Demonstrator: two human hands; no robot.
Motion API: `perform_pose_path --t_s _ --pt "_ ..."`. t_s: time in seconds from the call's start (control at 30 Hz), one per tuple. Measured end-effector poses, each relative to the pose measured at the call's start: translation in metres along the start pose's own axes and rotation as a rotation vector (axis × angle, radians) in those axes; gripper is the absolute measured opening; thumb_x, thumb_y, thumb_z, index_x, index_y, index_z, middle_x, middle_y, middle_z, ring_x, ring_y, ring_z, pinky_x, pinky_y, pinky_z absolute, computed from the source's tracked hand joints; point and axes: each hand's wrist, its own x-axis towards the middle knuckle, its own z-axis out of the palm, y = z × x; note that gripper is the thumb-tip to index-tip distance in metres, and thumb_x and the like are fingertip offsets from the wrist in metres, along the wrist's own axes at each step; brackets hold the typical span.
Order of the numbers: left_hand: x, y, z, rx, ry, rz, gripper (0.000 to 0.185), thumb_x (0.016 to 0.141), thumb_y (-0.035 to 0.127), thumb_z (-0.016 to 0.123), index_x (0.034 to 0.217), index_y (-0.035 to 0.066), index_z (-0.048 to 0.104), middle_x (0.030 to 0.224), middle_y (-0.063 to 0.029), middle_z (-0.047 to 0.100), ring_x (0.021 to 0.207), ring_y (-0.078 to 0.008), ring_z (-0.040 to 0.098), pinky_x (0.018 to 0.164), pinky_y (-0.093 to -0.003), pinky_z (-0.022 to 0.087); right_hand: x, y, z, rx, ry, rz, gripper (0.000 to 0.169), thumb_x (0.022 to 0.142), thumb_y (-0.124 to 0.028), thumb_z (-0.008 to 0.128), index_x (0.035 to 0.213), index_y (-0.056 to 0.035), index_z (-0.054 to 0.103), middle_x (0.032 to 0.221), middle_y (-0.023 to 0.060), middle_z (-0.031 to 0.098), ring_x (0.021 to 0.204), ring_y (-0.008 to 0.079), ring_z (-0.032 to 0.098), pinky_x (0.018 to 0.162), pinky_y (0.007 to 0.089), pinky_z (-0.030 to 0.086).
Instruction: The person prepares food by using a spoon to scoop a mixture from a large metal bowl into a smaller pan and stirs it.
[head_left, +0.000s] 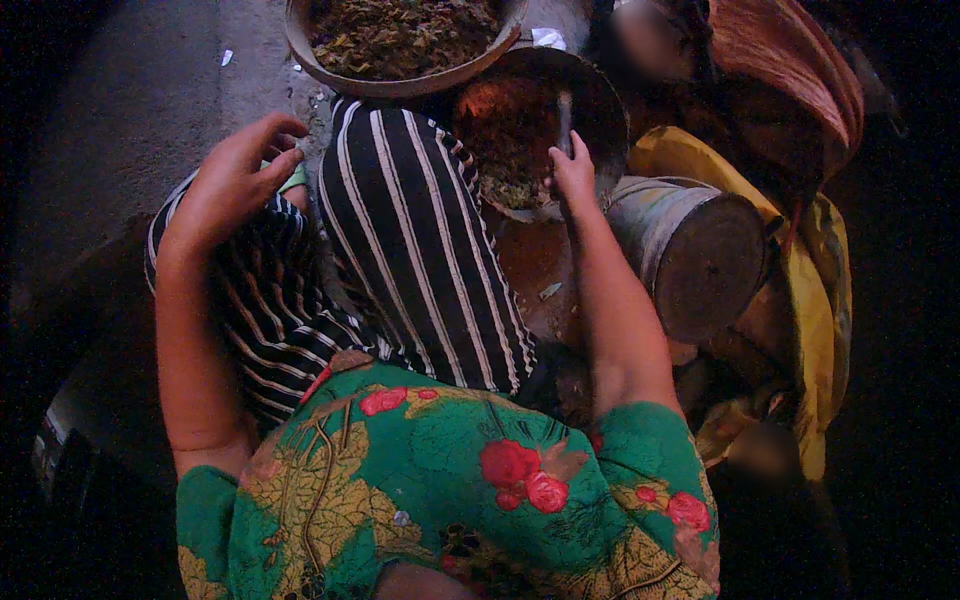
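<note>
My right hand (573, 169) is closed around the dark handle of a tool (565, 124), whose far end lies over a round, dark container (616, 112). Dark, crumbly material (514, 169) lies in that container, with an orange-red patch at its upper left. My left hand (259, 161) hangs over my left knee, fingers loosely bent, with nothing visible in it. Beyond my striped trousers stands a wide round pan (405, 88) with dry, leaf-like pieces (397, 37) in it. The kind of tool cannot be told in the dim light.
A metal bucket (709, 262) lies on its side to the right of my forearm. Yellow sheeting (814, 322) curves behind it, and a reddish sack (795, 67) stands at the upper right. White scraps (548, 38) lie near the pan. Grey floor (142, 97) stretches at the left.
</note>
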Motion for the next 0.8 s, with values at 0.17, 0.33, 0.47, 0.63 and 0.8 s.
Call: perform_pose_path --t_s 0.17,0.33,0.47,0.63,0.8 --pt "0.002 0.001 0.003 -0.011 -0.001 -0.002 0.023 0.085 0.014 0.054 0.105 0.004 0.055 0.090 -0.0162 0.062 0.084 -0.0263 0.060 0.077 -0.0345 0.047 0.002 0.066 0.013 -0.273 0.039 -0.353 0.053 0.083 -0.015 0.055 0.132 -0.0082 0.037 0.095 0.0143 0.060 0.075 0.0235 0.060 0.068 0.0321 0.048" --pt "-0.002 0.010 -0.001 -0.009 0.032 0.009 0.022 0.085 0.014 0.054 0.105 0.004 0.055 0.089 -0.0160 0.062 0.084 -0.0265 0.060 0.076 -0.0349 0.047 -0.103 0.067 -0.009 -0.276 -0.169 -0.122 0.055 0.082 -0.015 0.056 0.134 -0.0105 0.037 0.115 0.0168 0.055 0.102 0.0230 0.054 0.087 0.0301 0.040" --pt "-0.002 0.012 -0.001 -0.007 0.017 0.020 0.023 0.085 0.014 0.054 0.105 0.004 0.055 0.090 -0.0162 0.061 0.086 -0.0261 0.060 0.077 -0.0351 0.046 -0.103 0.071 -0.033 -0.263 -0.224 -0.100 0.053 0.081 -0.015 0.058 0.131 -0.0095 0.040 0.113 0.0149 0.056 0.098 0.0180 0.054 0.085 0.0284 0.041" --pt "-0.002 0.013 -0.002 0.037 0.024 0.038 0.023 0.085 0.014 0.054 0.106 0.004 0.054 0.091 -0.0158 0.061 0.087 -0.0255 0.059 0.077 -0.0346 0.046 -0.059 0.041 -0.042 -0.190 -0.103 -0.336 0.051 0.079 -0.016 0.060 0.126 -0.0053 0.044 0.115 0.0187 0.055 0.106 0.0294 0.053 0.089 0.0337 0.041" --pt "0.002 0.003 0.000 -0.003 -0.002 0.027 0.023 0.085 0.013 0.054 0.106 0.004 0.054 0.091 -0.0157 0.061 0.086 -0.0258 0.060 0.077 -0.0344 0.047 0.018 0.011 -0.054 -0.481 0.010 -0.240 0.052 0.080 -0.026 0.056 0.129 -0.0126 0.042 0.105 0.0205 0.059 0.092 0.0363 0.057 0.079 0.0399 0.045"
